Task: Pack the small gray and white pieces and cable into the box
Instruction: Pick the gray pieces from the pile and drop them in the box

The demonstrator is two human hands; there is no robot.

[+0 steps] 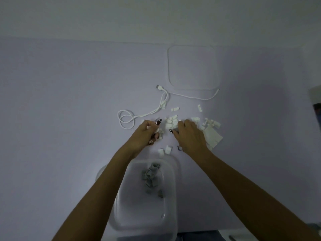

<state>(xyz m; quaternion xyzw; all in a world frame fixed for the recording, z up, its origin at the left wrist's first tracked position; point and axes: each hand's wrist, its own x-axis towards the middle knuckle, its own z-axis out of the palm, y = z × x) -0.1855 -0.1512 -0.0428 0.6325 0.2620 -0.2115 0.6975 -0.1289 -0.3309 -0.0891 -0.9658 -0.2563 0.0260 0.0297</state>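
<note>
Box (171, 221), clear plastic, lying at six o'clock on the table (60, 110), nearest the viewer; gray pieces (150, 176) already sitting inside, toward its far end. Two stray white pieces lying just beyond the box's far rim. Left hand (147, 132) working at about eleven o'clock from the box, its fingers curling round a few white pieces; exact count too blurred to tell. Right hand (188, 134) reaching at about one o'clock, fingers bent down into the white pieces (171, 121); whether they are pinching any cannot be told. The main heap is lying directly between and just beyond both hands, at twelve o'clock from the box, spreading toward two o'clock beside a flat white sheet (212, 136); the right hand is judged nearer to it. Cable (144, 115), white, lying farther out at eleven o'clock, coiled end left, long run trailing toward one o'clock. Lid (193, 66), farthest, lying flat at twelve to one o'clock.
</note>
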